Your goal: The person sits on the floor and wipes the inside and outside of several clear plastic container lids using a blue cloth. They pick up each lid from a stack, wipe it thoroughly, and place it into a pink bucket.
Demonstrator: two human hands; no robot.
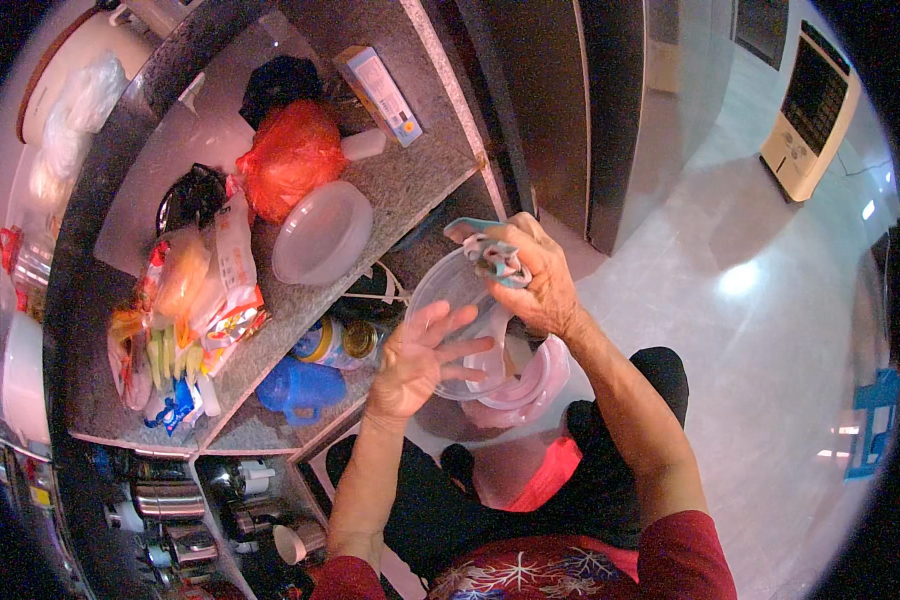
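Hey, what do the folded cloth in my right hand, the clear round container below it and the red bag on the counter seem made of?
Folded cloth: probably woven fabric, matte, with soft bunched folds.
Clear round container: likely smooth plastic, given its see-through wall.
Red bag: apparently thin plastic film, slightly shiny, with crinkled highlights.

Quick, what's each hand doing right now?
Left hand: open, fingers spread, in front of the clear tub; contact can't be told.
Right hand: closed, holding a bunched cloth.
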